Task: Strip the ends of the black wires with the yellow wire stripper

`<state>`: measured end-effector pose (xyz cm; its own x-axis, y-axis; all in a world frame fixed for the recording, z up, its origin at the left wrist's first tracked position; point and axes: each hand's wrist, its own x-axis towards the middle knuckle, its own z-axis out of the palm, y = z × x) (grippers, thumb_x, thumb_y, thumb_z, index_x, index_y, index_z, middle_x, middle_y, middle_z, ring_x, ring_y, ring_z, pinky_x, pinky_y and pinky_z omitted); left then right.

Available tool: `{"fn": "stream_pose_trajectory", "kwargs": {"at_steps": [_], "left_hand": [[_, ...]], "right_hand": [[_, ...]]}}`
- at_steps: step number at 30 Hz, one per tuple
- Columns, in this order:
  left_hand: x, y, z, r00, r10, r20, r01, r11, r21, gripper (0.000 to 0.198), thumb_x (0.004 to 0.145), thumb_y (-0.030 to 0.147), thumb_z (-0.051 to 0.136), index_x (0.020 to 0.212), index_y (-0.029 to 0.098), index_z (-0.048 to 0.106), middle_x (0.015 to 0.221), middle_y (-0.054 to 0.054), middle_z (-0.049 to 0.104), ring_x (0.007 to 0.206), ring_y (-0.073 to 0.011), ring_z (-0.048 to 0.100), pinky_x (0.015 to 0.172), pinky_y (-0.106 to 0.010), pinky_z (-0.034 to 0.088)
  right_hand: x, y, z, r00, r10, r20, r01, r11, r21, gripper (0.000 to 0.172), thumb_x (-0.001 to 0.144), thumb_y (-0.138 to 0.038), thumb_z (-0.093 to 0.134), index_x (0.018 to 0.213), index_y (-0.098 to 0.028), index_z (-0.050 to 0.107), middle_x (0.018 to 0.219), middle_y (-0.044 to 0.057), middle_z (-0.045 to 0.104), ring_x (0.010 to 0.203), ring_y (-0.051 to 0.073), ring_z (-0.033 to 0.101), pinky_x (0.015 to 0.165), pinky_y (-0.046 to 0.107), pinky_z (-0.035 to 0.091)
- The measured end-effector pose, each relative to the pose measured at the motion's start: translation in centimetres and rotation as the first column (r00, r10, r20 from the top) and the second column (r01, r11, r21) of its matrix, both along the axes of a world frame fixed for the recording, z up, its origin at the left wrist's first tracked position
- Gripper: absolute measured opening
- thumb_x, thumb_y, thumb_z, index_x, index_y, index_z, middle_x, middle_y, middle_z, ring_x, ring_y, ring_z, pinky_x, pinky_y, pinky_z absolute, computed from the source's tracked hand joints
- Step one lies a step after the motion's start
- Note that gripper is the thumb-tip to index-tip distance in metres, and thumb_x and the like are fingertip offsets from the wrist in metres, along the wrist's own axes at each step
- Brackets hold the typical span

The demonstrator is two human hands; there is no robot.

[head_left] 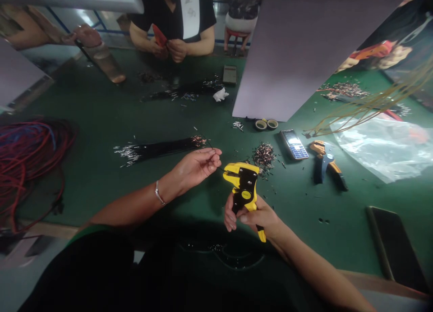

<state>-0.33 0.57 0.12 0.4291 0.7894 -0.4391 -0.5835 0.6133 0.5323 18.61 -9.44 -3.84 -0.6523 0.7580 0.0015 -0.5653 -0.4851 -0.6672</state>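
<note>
My left hand (199,167) is closed in a pinch on a thin black wire (210,143), whose one end points toward the tool's jaws. Wrapped round the handles of a yellow and black wire stripper (246,185) is my right hand (253,215). The stripper's jaws face left, close to my left fingertips; whether the wire sits between them I cannot tell. Just beyond my left hand lies a bundle of black wires (158,149) with bare silvery and coppery ends. A heap of short cut-off wire bits (264,156) lies beyond the stripper.
Right of the heap are a keypad phone (293,144), a second wire stripper (326,164) and a clear plastic bag (385,145). A dark smartphone (397,246) lies near the front edge. Red wire coils (30,167) cover the left. Across the green table (101,109) sits a co-worker (172,23).
</note>
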Motion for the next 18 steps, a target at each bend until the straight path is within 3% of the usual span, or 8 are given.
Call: {"fn": "stream_pose_trajectory", "kwargs": {"at_steps": [18], "left_hand": [[-0.08, 0.13, -0.32, 0.999, -0.037, -0.016, 0.037, 0.999, 0.008, 0.013, 0.076, -0.003, 0.057, 0.080, 0.003, 0.067, 0.061, -0.005, 0.059, 0.054, -0.0080, 0.058, 0.049, -0.014, 0.046]], "right_hand": [[-0.22, -0.37, 0.05, 1.000, 0.016, 0.010, -0.015, 0.999, -0.032, 0.015, 0.074, -0.017, 0.072, 0.084, -0.011, 0.062, 0.063, 0.001, 0.058, 0.051, 0.012, 0.054, 0.053, 0.031, 0.048]]}}
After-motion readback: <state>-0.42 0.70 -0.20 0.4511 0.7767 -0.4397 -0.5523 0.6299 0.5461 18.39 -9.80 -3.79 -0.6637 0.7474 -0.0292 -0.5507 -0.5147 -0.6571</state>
